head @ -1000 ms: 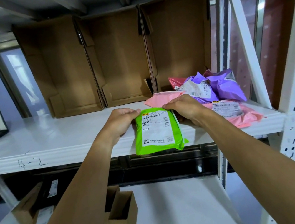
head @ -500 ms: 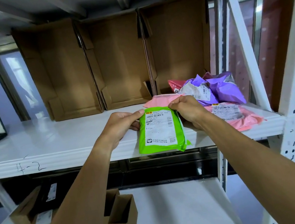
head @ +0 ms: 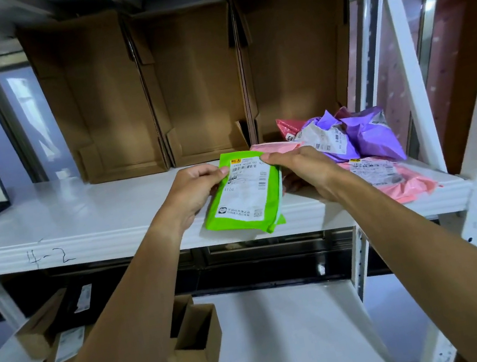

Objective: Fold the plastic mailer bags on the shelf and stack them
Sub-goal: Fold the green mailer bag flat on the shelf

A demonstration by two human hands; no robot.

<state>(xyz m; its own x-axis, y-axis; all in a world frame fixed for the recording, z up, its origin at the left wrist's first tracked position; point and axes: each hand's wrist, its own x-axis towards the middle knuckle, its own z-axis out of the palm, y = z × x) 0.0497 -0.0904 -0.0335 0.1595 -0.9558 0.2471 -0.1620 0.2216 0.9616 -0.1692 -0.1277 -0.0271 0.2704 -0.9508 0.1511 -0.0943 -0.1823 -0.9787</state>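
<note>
change: green bag (head: 243,196) lifted slightly and tilted versus a second ago, lower end past shelf (head: 79,220) edge | grip: left hand (head: 198,190), right hand (head: 301,170) pinching top corners, fingers clamped | meaning: probably folded, ready for stacking; purple bags (head: 372,139) crumpled, pending

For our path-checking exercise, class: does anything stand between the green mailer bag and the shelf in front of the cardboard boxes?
Nothing visible does. Left hand and right hand pinch the green mailer bag at its top edge over the white shelf; pink mailers and purple mailers lie off to its right.
</note>
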